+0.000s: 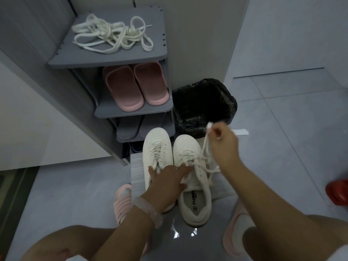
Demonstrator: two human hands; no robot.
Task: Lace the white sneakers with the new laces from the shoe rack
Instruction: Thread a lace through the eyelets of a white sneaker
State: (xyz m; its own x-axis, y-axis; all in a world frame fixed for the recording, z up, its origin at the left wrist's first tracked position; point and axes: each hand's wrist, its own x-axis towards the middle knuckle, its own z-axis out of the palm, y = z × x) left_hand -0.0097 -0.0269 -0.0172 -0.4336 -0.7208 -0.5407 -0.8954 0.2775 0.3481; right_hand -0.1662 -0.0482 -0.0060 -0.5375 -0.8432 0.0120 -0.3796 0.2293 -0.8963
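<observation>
Two sneakers point(176, 166) on floor, old lace point(204, 147) coming out.
Right hand point(223, 142) pinching lace; left hand point(169, 178) pressing flat, fingers extended; next, probably fetching new laces point(113, 34).

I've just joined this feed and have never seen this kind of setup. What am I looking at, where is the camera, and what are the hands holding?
No machine here: a person's two bare hands, filmed by one wide-angle camera on their head, looking down. On the grey tile floor stand two white lace-up sneakers on a white sheet. The left hand rests on the sneakers with fingers spread. The right hand pinches a white lace that runs from the sneaker nearer that hand, lifting it. Loose cream flat laces lie on the top shelf of the grey plastic shoe rack, pink slippers one shelf below. A black-lined bin stands beside the rack.
</observation>
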